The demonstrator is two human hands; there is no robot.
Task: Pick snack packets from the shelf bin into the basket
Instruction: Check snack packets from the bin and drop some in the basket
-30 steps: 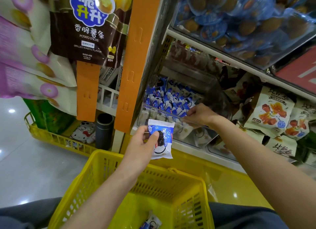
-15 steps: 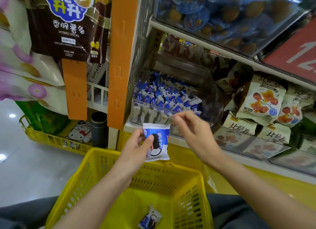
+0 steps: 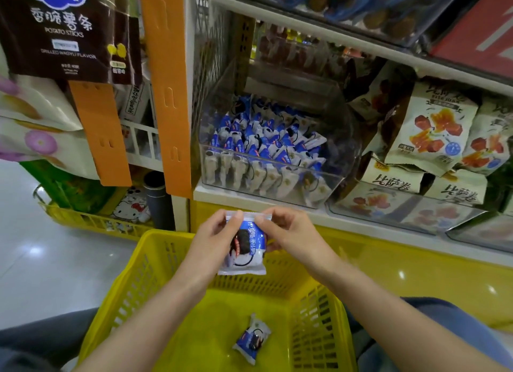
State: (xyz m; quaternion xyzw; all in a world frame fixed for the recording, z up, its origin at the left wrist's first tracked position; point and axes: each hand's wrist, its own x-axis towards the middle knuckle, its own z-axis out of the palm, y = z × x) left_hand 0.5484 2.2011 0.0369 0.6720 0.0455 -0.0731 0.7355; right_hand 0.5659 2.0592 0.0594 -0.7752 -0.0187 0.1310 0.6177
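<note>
The big shelf point(image 3: 222, 196) fills the top. The yellow basket point(image 3: 130, 294) sits at 6 o'clock. The clear bin point(image 3: 249, 153) of blue packs point(image 3: 263, 138) is at 12 o'clock. The hands are together over the basket. The left hand point(image 3: 211, 238) at 9 o'clock and the right hand point(image 3: 291, 233) at 3 o'clock pinch one snack packet point(image 3: 245, 249). Another small packet point(image 3: 252, 338) lies in the basket.

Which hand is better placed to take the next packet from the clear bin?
Probably the right. The right hand sits under the middle of the bin; the left hand grips the packet above the basket and can drop it.
</note>
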